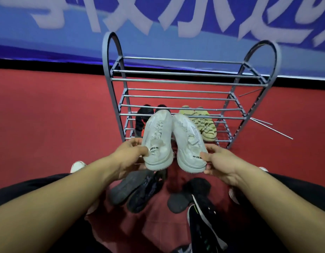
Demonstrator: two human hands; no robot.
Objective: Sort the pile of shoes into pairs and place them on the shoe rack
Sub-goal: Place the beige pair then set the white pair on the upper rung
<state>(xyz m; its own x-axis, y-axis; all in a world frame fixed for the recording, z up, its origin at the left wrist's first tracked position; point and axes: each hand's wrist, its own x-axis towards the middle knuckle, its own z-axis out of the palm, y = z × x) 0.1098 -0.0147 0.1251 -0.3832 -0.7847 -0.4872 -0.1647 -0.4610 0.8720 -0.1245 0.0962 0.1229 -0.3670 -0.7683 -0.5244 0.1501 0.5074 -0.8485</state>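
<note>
I hold a pair of white sneakers side by side in the air, toes pointing at the grey metal shoe rack (178, 81). My left hand (129, 155) grips the heel of the left white sneaker (158, 137). My right hand (219, 161) grips the heel of the right white sneaker (189, 143). On the rack's lowest tier sit a black pair (142, 117) at the left and a yellow-green pair (203, 123) at the right. Below my hands on the red floor lie dark grey shoes (136, 190), a black shoe (187, 196) and a black sneaker with white trim (203, 229).
The rack stands against a blue banner with white characters (158, 19). Loose metal rods (271, 126) stick out at the rack's right side. White toes of my own shoes (76, 166) show at the left and right. Red floor spreads on both sides.
</note>
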